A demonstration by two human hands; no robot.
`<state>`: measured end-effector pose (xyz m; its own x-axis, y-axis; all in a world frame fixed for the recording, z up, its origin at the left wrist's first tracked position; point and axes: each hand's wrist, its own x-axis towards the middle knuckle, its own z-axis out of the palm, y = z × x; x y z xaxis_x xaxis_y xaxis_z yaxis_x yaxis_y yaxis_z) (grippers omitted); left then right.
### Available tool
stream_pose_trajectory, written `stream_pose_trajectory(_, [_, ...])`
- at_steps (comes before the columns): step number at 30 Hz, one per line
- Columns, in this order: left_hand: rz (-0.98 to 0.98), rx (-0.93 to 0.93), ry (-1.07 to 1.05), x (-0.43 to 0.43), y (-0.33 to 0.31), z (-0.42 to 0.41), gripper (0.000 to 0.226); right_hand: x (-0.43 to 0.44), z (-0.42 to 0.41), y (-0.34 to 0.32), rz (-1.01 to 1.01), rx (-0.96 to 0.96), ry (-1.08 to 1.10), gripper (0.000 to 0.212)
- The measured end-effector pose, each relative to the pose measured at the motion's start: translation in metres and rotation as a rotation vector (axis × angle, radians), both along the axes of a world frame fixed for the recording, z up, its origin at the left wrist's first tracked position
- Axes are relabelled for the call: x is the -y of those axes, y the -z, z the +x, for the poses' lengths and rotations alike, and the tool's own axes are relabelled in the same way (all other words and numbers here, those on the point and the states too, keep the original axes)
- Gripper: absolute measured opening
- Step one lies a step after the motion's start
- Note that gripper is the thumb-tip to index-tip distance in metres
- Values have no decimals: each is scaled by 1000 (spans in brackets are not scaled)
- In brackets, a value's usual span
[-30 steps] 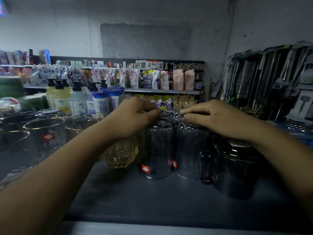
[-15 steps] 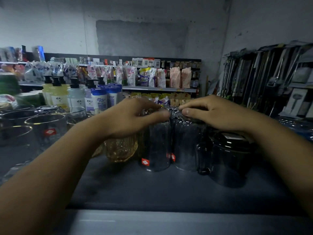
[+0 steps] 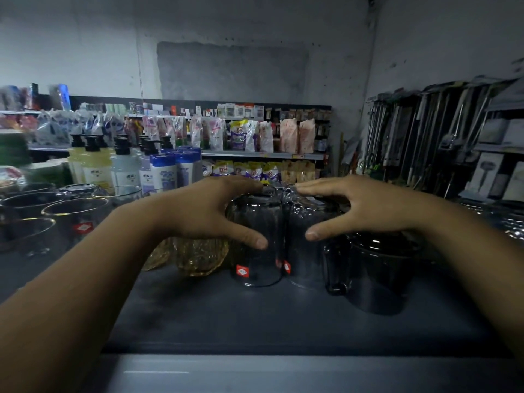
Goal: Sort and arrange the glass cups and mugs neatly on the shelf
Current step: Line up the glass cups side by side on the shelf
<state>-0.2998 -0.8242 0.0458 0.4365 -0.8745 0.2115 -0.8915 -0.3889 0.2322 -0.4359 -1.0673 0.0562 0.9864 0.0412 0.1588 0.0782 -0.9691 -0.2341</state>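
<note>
Dim shelf centre: left hand clasps the left cup, right hand the right cup, thumbs near, fingers curled over the tops; touching, they could chip if squeezed together.

We see our left hand and right hand near the middle of the frame, both bare. Our forearms are bare too, widest at the lower corners. Our thumbnails are short.
</note>
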Motion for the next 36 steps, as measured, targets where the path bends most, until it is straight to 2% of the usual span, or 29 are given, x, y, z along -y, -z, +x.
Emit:
stream_pose_trajectory(5, [11, 41, 41, -3, 1, 1, 113, 4, -1, 3, -19, 1, -11, 101])
stream_pose_trajectory(9, [81, 259, 41, -9, 3, 3, 117, 2, -5, 2, -59, 82, -39, 94])
stream_pose_trajectory(11, [73, 306, 35, -12, 4, 2, 113, -1, -5, 3, -73, 111, -54, 91])
stream_pose_trajectory(17, [8, 256, 69, -13, 10, 5, 109, 0, -5, 4, -61, 138, -59, 87])
stream_pose_trajectory(23, [-25, 265, 83, -11, 16, 6, 110, 1, -4, 6, -79, 129, -59, 91])
stream_pose_trajectory(28, [-2, 306, 60, -13, 17, 3, 109, 0, -6, 8, -73, 141, -47, 85])
stream_pose_trajectory(32, [-144, 365, 81, -8, 14, -8, 85, -5, -11, 8, -52, 149, -20, 81])
stream_pose_trajectory(36, [-384, 398, 143, 0, 9, -38, 53, -14, -34, 7, 44, 280, 12, 61])
